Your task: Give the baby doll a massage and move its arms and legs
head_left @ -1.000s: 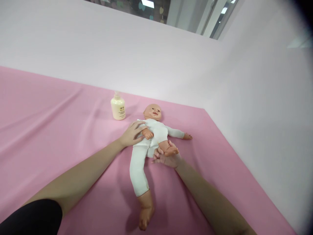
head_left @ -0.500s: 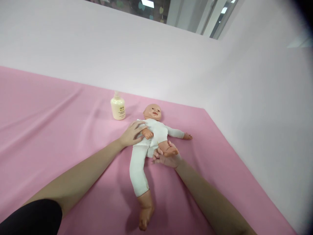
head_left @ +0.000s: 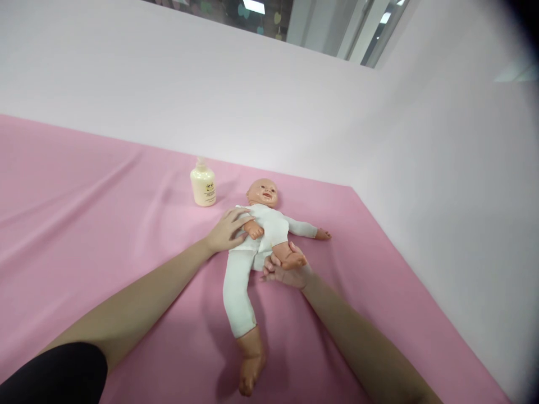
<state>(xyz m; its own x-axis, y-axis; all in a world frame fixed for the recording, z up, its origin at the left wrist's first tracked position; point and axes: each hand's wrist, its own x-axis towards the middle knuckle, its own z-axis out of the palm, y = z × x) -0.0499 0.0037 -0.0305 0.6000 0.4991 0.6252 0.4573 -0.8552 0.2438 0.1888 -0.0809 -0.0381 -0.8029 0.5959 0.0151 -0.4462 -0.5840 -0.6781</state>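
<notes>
Two bare hands work on a baby doll (head_left: 269,227) lying face up on a pink sheet (head_left: 105,213). Left hand (head_left: 225,231) rests flat and open against the doll's side. A cream lotion bottle (head_left: 203,185) stands just beyond, near the doll's head. Right hand (head_left: 288,272) is curled around the doll's bent leg, gripping its foot.
</notes>
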